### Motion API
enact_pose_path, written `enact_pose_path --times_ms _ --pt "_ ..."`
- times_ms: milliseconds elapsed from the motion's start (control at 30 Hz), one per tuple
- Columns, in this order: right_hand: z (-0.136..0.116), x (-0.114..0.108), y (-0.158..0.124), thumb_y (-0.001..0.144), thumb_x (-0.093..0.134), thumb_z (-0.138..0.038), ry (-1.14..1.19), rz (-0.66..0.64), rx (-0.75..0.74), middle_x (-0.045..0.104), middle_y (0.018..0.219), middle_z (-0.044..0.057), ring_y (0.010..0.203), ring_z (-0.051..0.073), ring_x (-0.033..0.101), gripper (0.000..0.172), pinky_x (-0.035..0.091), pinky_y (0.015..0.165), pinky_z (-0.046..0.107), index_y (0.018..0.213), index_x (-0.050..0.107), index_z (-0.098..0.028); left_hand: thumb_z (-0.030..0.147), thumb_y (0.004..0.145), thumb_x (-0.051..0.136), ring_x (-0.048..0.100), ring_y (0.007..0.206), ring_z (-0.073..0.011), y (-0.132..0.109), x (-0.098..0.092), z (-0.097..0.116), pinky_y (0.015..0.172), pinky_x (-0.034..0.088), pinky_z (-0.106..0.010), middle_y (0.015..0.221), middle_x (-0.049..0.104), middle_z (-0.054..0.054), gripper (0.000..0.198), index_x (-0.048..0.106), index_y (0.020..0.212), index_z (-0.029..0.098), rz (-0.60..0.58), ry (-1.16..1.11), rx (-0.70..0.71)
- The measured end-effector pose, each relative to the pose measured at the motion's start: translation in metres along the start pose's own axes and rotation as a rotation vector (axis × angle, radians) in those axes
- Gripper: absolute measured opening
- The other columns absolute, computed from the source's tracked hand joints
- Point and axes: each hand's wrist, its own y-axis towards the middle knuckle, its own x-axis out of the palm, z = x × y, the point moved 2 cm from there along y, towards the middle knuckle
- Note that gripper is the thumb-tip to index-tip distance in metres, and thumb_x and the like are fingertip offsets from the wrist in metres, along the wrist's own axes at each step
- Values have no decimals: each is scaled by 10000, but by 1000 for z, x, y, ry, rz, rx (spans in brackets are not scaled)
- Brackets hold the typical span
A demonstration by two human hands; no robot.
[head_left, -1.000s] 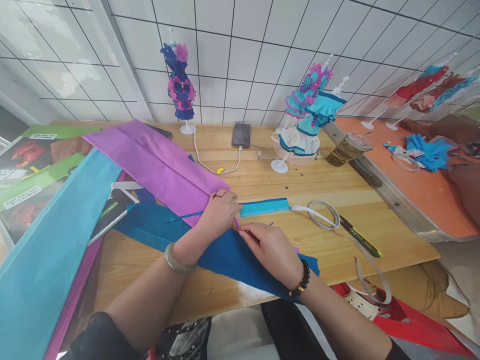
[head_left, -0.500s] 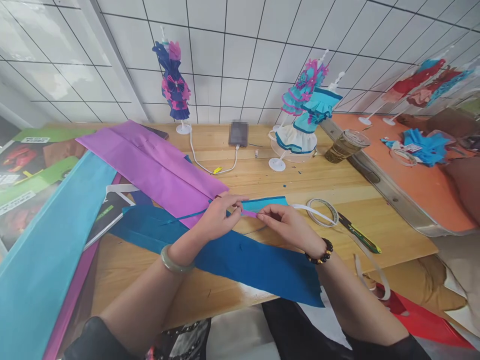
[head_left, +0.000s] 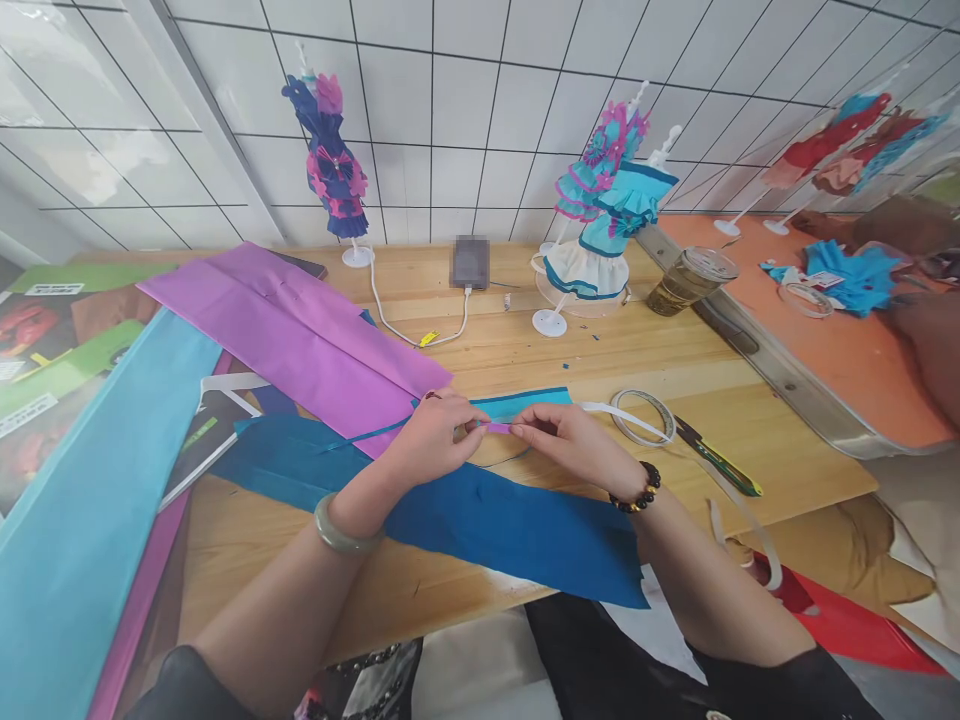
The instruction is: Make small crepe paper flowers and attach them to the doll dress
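Observation:
A small strip of purple material (head_left: 499, 428) is stretched between my two hands above the table. My left hand (head_left: 442, 435) pinches its left end, and my right hand (head_left: 551, 437) pinches the right end between thumb and forefinger. Just behind the fingers lies a light-blue piece with a dark teal edge (head_left: 525, 402). Below my hands a long dark-blue sheet (head_left: 517, 525) crosses the table. A wide purple sheet (head_left: 315, 335) reaches in from the left, close to my left hand. A thin teal strip (head_left: 367, 436) runs out beside my left hand.
Right of my hands lie a roll of white tape (head_left: 643, 417) and a green-black cutter knife (head_left: 718, 457). A cup of brown drink (head_left: 690, 280), dressed mini stands (head_left: 589, 265) and a charging phone (head_left: 469, 263) are at the back. A light-blue sheet (head_left: 90, 480) covers the left side.
My left fingers have closed into a pinch on the purple strip, which shows nearly level between both hands. The whole view has shifted slightly. The surrounding things stay in place.

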Motion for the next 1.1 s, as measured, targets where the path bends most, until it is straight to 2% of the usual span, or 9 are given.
enact_pose_path --times_ms 200,333,500,633,800,1100 --pt "0 -4 -1 813 440 -350 -37 -4 5 570 647 -10 576 105 449 263 322 515 211 758 624 -171 184 757 468 504 673 -130 1 -2 0 711 372 -291 649 593 -2 137 582 681 186 -10 35 -32" --pt "7 -11 -3 800 442 -369 -88 58 60 572 618 -8 553 110 450 282 319 497 218 734 626 -166 168 726 474 498 679 -137 1 -1 0 716 369 -297 635 577 -7 127 569 642 183 -27 65 -47" --pt "20 -19 -8 779 462 -325 -161 129 74 624 695 9 591 132 505 215 364 535 240 767 627 -187 172 715 481 480 700 -144 0 1 0 720 354 -301 640 564 -9 142 544 588 183 -36 130 -83" --pt "28 -24 -13 789 448 -279 -193 198 77 653 766 16 640 146 547 194 397 590 261 822 626 -209 169 718 480 467 722 -149 0 2 -1 736 337 -310 659 571 -4 143 532 585 183 -27 176 -110" --pt "38 -31 -18 787 466 -271 -248 351 133 661 849 40 748 175 585 194 430 666 292 880 623 -205 172 741 458 458 744 -162 1 3 -3 737 324 -322 669 572 -13 160 553 613 186 -4 224 -124" --pt "50 -28 -12 798 473 -291 -362 463 121 642 876 65 734 176 601 253 455 672 299 1000 578 -180 196 742 464 463 744 -170 1 7 -6 722 319 -321 661 563 -21 162 543 601 178 13 273 -165"
